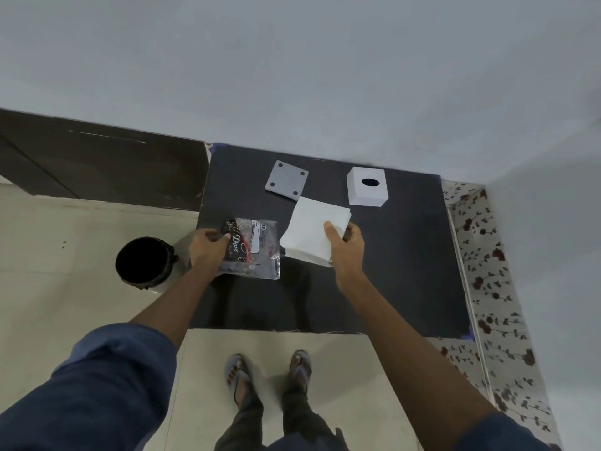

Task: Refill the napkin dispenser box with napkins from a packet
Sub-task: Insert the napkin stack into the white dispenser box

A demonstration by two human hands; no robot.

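Clearly "Dove" shows on the packet (250,250) in the left hand (208,252).

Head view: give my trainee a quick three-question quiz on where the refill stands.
1. True or false: the napkin stack is already inside the white dispenser box.
2. Which hand grips the plastic packet? A) left hand B) right hand
3. Fill in: the grey base plate lies to the ___ of the dispenser box as the camera sees it.

Key: 1 false, the right hand holds the stack above the black mat; 2 A; 3 left.
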